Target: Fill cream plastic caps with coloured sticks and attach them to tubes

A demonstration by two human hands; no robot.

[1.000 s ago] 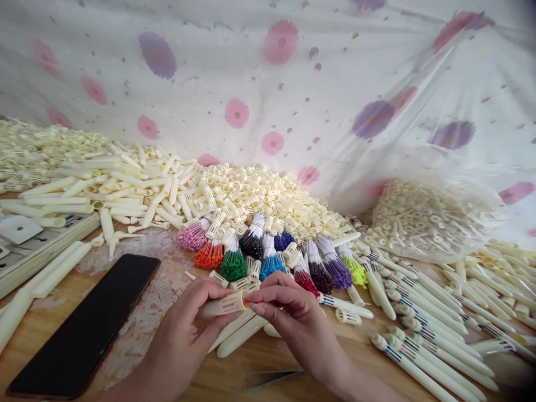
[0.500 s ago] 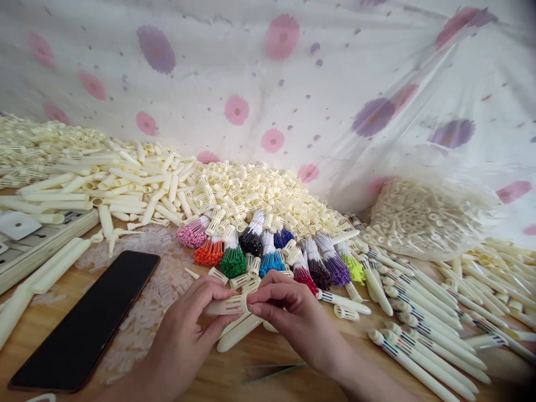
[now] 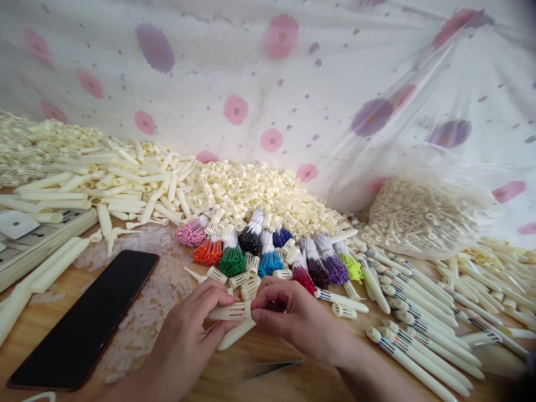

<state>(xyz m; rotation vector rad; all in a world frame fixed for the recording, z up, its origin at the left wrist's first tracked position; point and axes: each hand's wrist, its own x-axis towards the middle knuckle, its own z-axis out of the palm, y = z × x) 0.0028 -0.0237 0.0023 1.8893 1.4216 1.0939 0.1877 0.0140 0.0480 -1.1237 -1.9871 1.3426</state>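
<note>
My left hand (image 3: 190,329) is closed round a cream slotted pen barrel (image 3: 228,312), thumb below and fingers above. At the barrel's right end, the fingers of my right hand (image 3: 293,312) are pinched together against the rim; whatever they hold there is hidden. Another cream pen body (image 3: 238,335) lies on the table just beneath. Beyond my hands stand bundles of pen refills with coloured tips, among them green (image 3: 233,261), light blue (image 3: 270,259) and red (image 3: 304,276). Loose slotted sleeves (image 3: 250,287) lie between the bundles and my fingers.
A black phone (image 3: 84,324) lies at the left beside scattered clear plastic pieces (image 3: 134,335). Tweezers (image 3: 274,368) rest near the front edge. Multicolour pens (image 3: 419,357) line the right side, with a bag of small parts (image 3: 431,218) behind. Cream parts (image 3: 259,190) are heaped at the back.
Both hands stay at the barrel. The right hand has shifted slightly right and down, and its fingers are more curled at the barrel's end.
</note>
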